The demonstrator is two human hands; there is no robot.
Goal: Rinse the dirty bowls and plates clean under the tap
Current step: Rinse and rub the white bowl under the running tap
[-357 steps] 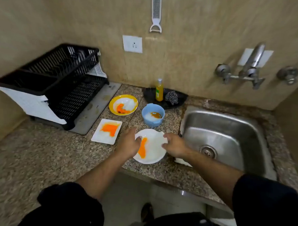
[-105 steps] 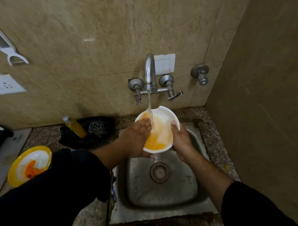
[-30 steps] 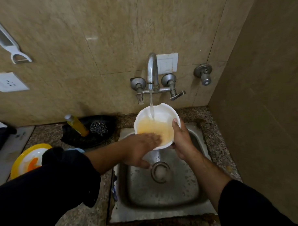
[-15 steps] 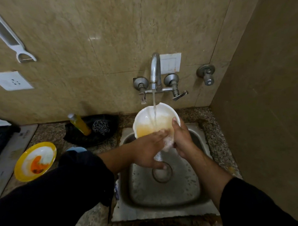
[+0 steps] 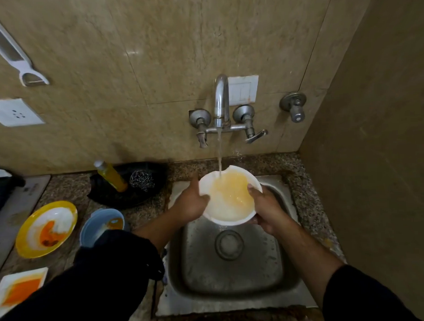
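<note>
1. The white bowl [image 5: 231, 200] is held up over the sink [image 5: 198, 269], under the tap [image 5: 221, 97]. Its mouth faces up.
2. The left hand [image 5: 192, 204] grips the left side of the rim, with the thumb inside the bowl. The right hand [image 5: 265, 209] grips the right side, thumb hooked over the rim and fingers curled below. So the bowl sits right between the two hands – each one has a firm hold.
3. The water [image 5: 219, 153] falls from the tap onto the far part of the bowl. A pool of cloudy yellow water lies inside, so I think the bowl is not clean yet.
4. The drain [image 5: 228, 243] is below the bowl and a bit nearer to the person. The next move is likely a pour, and tipping the near rim down would send the dirty water that way. The bowl is round, so no side is longer.
5. Three more dirty things wait on the counter [image 5: 303, 181], all to the left: a blue bowl [image 5: 88, 227], a yellow plate [image 5: 68, 211] and a square white plate [image 5: 41, 270]. The left hand is nearer to them – the blue bowl is closest to it.
</note>
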